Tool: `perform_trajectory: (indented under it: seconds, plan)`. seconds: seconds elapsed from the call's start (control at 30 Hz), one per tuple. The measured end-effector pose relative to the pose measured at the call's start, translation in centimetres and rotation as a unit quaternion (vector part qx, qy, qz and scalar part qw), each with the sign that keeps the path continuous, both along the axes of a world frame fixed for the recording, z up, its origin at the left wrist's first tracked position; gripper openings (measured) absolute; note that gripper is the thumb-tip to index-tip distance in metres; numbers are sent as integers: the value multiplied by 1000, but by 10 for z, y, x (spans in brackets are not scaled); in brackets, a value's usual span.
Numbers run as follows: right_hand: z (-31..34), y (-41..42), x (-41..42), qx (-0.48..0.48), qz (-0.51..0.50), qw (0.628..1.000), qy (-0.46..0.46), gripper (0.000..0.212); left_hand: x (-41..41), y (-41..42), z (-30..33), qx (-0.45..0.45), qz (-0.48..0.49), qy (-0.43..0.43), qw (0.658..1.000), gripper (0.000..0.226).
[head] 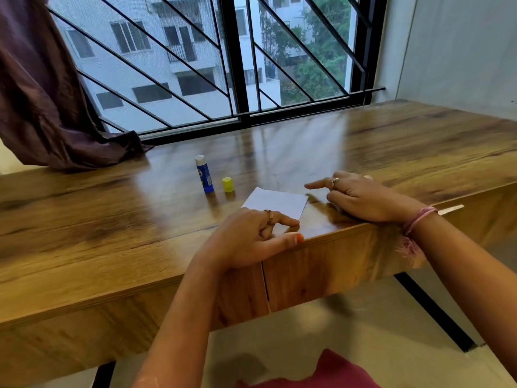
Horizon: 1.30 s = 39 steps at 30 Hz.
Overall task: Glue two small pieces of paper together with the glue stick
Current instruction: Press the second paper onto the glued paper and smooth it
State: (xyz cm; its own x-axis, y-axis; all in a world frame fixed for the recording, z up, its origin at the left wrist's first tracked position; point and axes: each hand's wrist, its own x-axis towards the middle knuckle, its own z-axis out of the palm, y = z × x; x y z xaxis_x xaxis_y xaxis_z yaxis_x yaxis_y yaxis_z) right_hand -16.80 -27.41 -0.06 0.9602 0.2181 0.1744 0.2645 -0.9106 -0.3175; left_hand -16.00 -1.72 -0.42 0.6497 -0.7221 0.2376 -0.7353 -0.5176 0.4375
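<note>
Fig.: my two forearms reach in from near edge. Left hand (249,236), palm down, index finger extended fwd, thumb stretched right, other fingers curled under. Right hand (361,196) farther & to the right, palm down, index pointing left, remaining fingers loosely bent.

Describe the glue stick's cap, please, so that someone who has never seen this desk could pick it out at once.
On the long wooden desk under the barred window, look between the window and the white paper lying near the front edge. The uncapped blue glue stick stands upright there, and the cap sits on the wood just to its right, apart from it. It is the only small yellow-green thing on the desk.
</note>
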Motion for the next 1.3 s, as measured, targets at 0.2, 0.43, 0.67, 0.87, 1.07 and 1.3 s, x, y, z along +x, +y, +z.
perform_trajectory:
  seconds: [0.2, 0.43, 0.67, 0.87, 1.07, 1.3]
  plan:
    - [1, 14, -13, -37, 19, 999, -19, 37, 1, 3, -3, -74, 29, 30, 996, 25]
    - [0, 29, -29, -29, 12, 997, -75, 38, 7, 0, -9, -39, 180, -61, 981, 36]
    - [-3, 26, -39, 84, 59, 994, -44, 30, 10, -1, -9, 64, 218, -79, 971, 61]
    - [5, 11, -40, 143, 106, 984, -4, 21, 15, -1, -8, 130, 198, -37, 971, 57]
    - [10, 7, -26, 198, 93, 976, -14, 17, 18, 1, -6, 126, 187, 15, 974, 43]
    - [6, 15, -15, 147, 99, 984, -10, 21, 17, 1, -3, 73, 180, 36, 980, 34]
